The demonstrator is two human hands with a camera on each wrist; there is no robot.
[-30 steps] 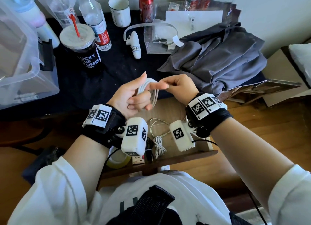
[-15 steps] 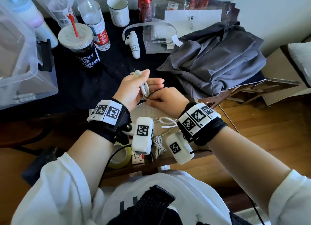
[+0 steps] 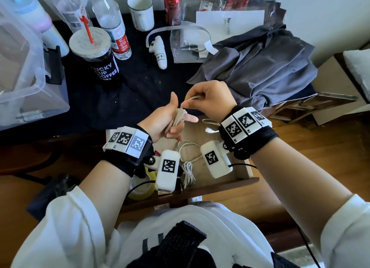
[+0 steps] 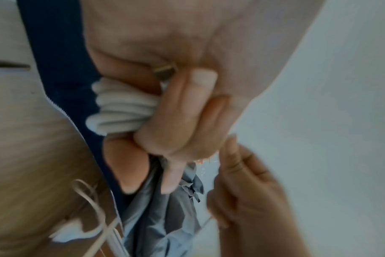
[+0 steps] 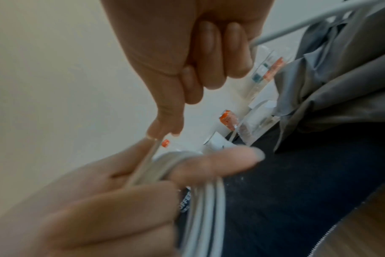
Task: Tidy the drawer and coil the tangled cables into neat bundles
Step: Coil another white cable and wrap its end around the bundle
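A white cable (image 3: 177,117) is wound in several loops round my left hand (image 3: 167,120), held above the open wooden drawer (image 3: 236,182). The left wrist view shows the loops (image 4: 123,109) gripped under curled fingers. My right hand (image 3: 206,100) pinches the cable's free strand (image 3: 191,99) just above the coil; in the right wrist view its thumb and forefinger pinch the strand (image 5: 152,151) beside the loops (image 5: 200,200). The cable's loose tail with a white plug (image 3: 211,130) hangs over the drawer. Another small coiled white cable (image 3: 188,172) lies in the drawer.
A yellow tape roll (image 3: 141,189) sits at the drawer's left. Behind, on the dark tabletop, stand a coffee cup (image 3: 96,57), a water bottle (image 3: 112,25), a mug (image 3: 141,12), a red can (image 3: 172,6), a white controller (image 3: 159,52) and grey cloth (image 3: 258,67). A clear plastic bin (image 3: 24,67) stands left.
My right hand swung down under the left hand, then rose back to the coil's top, carrying the strand round the left hand. The left hand has tilted and sunk slightly.
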